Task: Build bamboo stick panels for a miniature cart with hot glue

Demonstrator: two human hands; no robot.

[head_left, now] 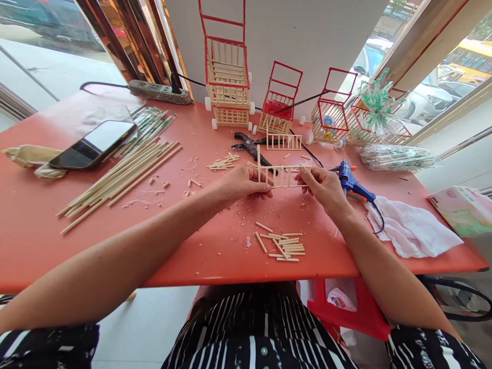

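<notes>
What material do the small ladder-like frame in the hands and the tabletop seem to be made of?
The frame, held by the left hand and right hand, looks like bare pale wood or bamboo sticks, matte and unpainted. The tabletop seems smooth orange-red plastic or laminate: it has a faint sheen.

no text, label, brand or number can be read anywhere; print on the packet (463, 209) at far right is blurred.

Phone (94, 143) left of pliers (249, 146); glue gun (351, 184) right of them.
</notes>
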